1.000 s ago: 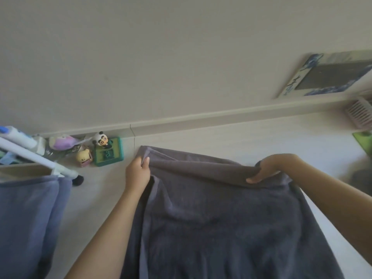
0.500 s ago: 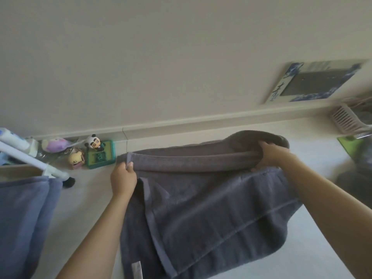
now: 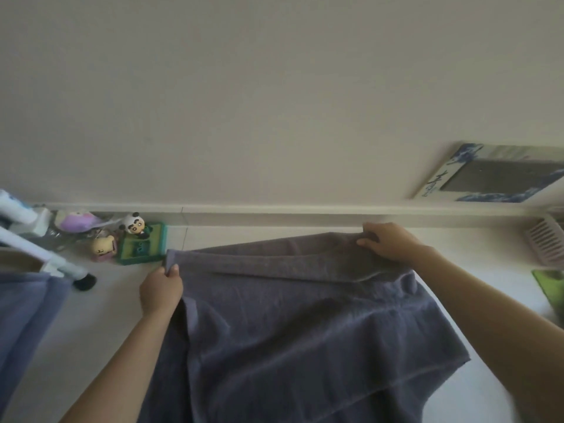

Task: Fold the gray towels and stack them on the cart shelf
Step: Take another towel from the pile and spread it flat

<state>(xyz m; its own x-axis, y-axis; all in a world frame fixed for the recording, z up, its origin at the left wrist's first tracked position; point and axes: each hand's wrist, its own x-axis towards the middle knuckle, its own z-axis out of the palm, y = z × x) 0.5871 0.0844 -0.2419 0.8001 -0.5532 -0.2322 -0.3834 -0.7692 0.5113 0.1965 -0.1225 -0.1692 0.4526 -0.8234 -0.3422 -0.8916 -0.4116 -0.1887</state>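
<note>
A gray towel [image 3: 299,325] hangs in front of me, held up by its top edge above the pale floor. My left hand [image 3: 160,291] pinches the top left corner. My right hand [image 3: 387,242] grips the top right corner, slightly higher and farther out. The top edge is stretched between both hands with a narrow strip folded over along it. The rest of the towel drapes down toward the bottom of the view. At the far left a white cart frame [image 3: 36,254] shows, with another bluish-gray towel [image 3: 24,315] hanging on it.
Small toys sit by the baseboard at left: a panda figure [image 3: 134,222] on a green box [image 3: 142,248], a yellow figure [image 3: 103,247] and a purple one [image 3: 77,219]. A framed picture [image 3: 494,175] leans on the wall at right. A pink slotted basket [image 3: 546,244] stands at the right edge.
My right hand has moved farther right and the towel's top edge is now pulled out straighter; the rolled bulge at the right corner has flattened. My left hand keeps its corner.
</note>
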